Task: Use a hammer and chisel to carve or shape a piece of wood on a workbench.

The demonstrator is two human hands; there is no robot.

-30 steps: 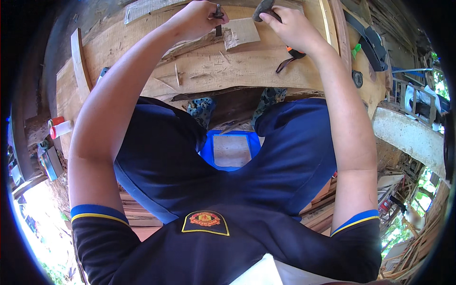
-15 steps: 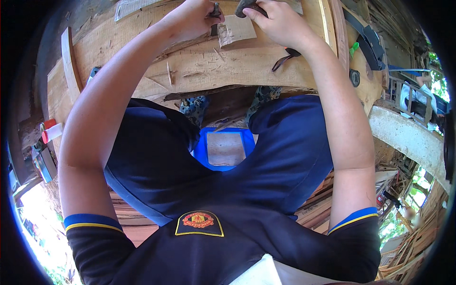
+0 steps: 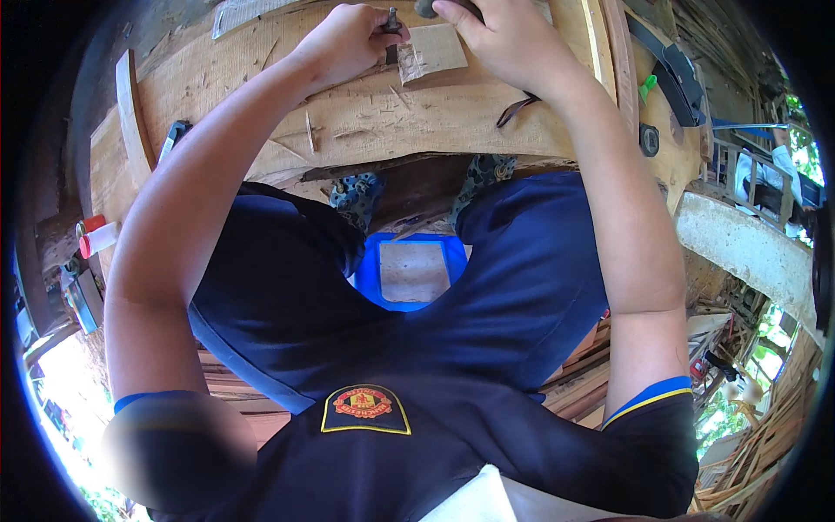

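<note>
Near the top edge, my left hand (image 3: 357, 43) grips a short dark chisel (image 3: 391, 24) held upright at the left, rough edge of a small flat wood block (image 3: 435, 50). My right hand (image 3: 513, 52) is closed round a dark hammer (image 3: 428, 8), whose head is raised just right of the chisel's top and partly out at the frame's edge. Both hands are over a broad wooden plank (image 3: 330, 139) scattered with thin chips and slivers. A dark strap (image 3: 516, 109) pokes out from under my right wrist.
Upright battens (image 3: 135, 117) stand left and right on the plank. A dark tool case (image 3: 670, 74), green item (image 3: 648, 85) and dark gauge (image 3: 648, 139) lie right; red-lidded containers (image 3: 100, 235) sit left. Below are my legs, a blue plastic stool (image 3: 370, 278) and wood strips (image 3: 252, 391).
My right hand with the hammer has moved up and left, closer above the chisel. My left hand stays on the chisel at the block; the whole view has shifted slightly.
</note>
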